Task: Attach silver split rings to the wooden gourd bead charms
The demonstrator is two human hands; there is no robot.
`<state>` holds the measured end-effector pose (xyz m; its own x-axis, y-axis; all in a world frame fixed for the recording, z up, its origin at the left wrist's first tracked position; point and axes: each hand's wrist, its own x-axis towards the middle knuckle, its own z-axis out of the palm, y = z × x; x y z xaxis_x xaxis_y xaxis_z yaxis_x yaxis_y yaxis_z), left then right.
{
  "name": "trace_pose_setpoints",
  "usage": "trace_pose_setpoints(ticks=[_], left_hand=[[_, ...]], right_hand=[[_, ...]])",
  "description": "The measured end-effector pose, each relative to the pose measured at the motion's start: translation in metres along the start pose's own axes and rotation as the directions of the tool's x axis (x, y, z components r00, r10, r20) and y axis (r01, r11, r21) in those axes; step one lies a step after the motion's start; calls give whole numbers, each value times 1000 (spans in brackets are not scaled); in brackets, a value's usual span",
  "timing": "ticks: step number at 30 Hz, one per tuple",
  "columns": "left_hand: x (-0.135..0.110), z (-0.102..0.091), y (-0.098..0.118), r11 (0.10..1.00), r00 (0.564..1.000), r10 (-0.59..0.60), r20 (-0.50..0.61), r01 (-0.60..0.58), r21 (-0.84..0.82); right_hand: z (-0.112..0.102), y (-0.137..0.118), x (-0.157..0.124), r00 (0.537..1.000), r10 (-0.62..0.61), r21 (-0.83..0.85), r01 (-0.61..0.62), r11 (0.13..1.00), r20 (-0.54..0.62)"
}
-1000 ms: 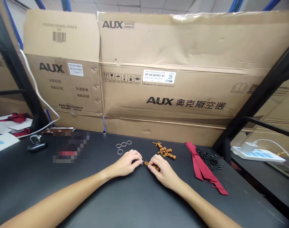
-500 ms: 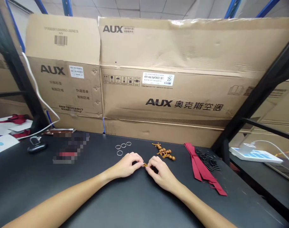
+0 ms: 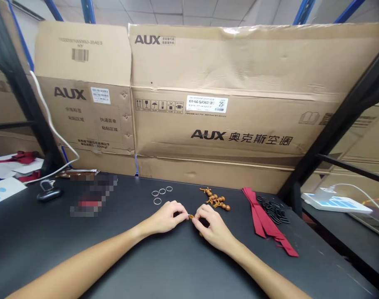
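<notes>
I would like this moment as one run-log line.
left hand: pinches small silvery item | right hand: pinches brown cord loop | table: four metal rings, beaded charms

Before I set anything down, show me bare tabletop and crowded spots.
Bare tabletop shows between the left forearm and right forearm, and outside the left forearm, nearer than the black rounded item. Crowded: metal rings beyond the left hand, wooden beads beyond the right hand, then red ribbon and black pieces farther right.
</notes>
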<state>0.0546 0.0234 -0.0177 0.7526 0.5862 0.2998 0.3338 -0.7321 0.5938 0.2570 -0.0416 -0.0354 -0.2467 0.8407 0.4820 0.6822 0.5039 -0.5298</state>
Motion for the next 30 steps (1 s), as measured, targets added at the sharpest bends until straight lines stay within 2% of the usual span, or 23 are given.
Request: trace_pose_setpoints(ticks=[12, 16, 21, 30], left_hand=[[0, 0, -3, 998, 999, 39, 36, -37, -60], [-3, 0, -2, 999, 999, 45, 30, -45, -16], [-6, 3, -2, 1000, 1000, -15, -20, 15, 20], [-6, 2, 1, 999, 999, 26, -35, -27, -39]], right_hand=[[5, 8, 1, 998, 59, -74, -59, 995, -11], [5, 12, 1, 996, 71, -95, -75, 993, -49], [3, 6, 1, 999, -1, -36, 0, 999, -42], [2, -1, -1, 995, -98, -62, 95, 994, -35]])
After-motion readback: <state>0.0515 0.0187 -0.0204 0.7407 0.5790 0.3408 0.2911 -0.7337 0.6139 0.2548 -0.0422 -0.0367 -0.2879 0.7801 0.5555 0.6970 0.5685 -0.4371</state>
